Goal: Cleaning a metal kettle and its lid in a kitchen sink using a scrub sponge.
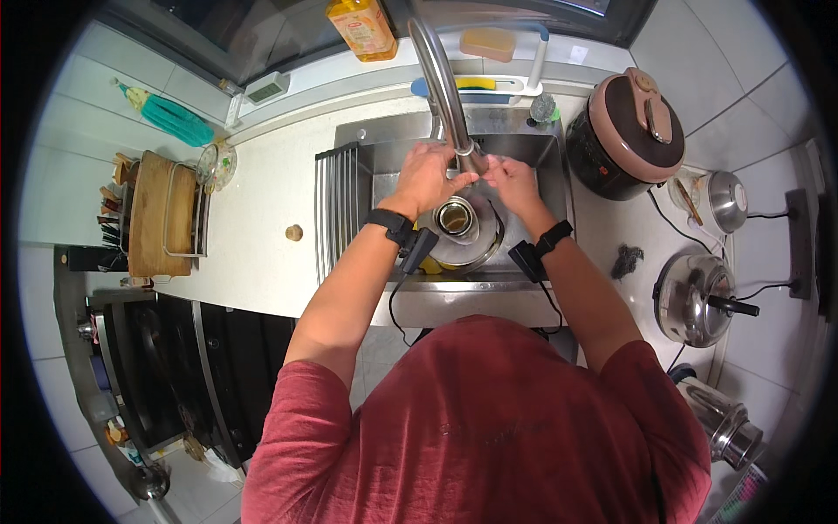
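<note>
Both hands are at the outlet of the curved steel faucet (pixel 442 85), above the sink (pixel 550 216). My left hand (pixel 425 171) is left of the spout, its thumb stretched toward the outlet and its fingertips partly hidden behind it. My right hand (pixel 512 180) is on the right with bent fingers close to the spout tip. Whether either hand grips the spout or a small thing cannot be made out. Below them a steel vacuum cup (pixel 456 219) stands open in the sink, on or in a round metal dish (pixel 488 252). Something yellow (pixel 429 265) shows beneath the dish.
A roll-up drying rack (pixel 337 209) covers the sink's left side. To the right stand a pink-and-black rice cooker (pixel 628 134), a lidded steel pot (pixel 695 298) and a dark scouring pad (pixel 627 262). A wooden cutting board (pixel 160 216) stands left. An amber bottle (pixel 363 29) is behind.
</note>
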{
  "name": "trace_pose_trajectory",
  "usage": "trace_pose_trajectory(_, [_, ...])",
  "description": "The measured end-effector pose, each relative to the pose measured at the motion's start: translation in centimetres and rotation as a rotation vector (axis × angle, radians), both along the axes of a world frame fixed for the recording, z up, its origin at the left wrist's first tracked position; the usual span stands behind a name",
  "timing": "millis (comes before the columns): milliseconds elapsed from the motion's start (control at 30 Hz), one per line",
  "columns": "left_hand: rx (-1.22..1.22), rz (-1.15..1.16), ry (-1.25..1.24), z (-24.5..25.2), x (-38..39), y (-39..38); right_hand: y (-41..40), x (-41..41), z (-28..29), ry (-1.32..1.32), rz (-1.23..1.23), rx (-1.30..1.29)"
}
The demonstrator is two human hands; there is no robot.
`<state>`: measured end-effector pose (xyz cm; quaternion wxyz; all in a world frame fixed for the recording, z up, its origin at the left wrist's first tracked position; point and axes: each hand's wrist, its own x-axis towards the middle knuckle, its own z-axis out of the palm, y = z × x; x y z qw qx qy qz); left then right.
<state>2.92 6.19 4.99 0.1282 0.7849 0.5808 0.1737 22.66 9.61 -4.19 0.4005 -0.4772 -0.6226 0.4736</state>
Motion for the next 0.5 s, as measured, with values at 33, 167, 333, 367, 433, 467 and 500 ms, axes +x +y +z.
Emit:
trace_pose_trajectory(33, [0.039, -0.005, -0.014, -0.1, -0.1, -0.1, -0.1, -0.1, 0.5, 0.241, -0.086, -0.289])
trace_pose_trajectory(167, [-0.063, -0.039, -0.094, 0.8, -1.0, -0.7, -0.5, 2.6, 2.4, 0.436, -0.166, -0.412])
trace_pose_trajectory(333, [-0.115, 0.012, -0.039, 1.5, -2.0, -1.6, -0.9, 4.9, 2.5, 0.494, -0.187, -0.476])
trace_pose_trajectory(367, [-0.168, 0.051, -0.012, 1.8, -1.8, -1.6, -0.9, 5.3, 2.2, 0.545, -0.183, -0.493])
trace_pose_trajectory(433, [-0.118, 0.046, -0.026, 0.8, -2.1, -2.0, -1.5, 5.2, 2.2, 0.507, -0.204, -0.489])
trace_pose_trajectory(467, [-0.069, 0.038, -0.041, 0.4, -2.1, -2.1, -1.8, 5.1, 2.2, 0.468, -0.227, -0.486])
trace_pose_trajectory(500, [-0.066, 0.039, -0.041, 0.2, -2.1, -2.3, -2.0, 5.4, 2.3, 0.467, -0.226, -0.483])
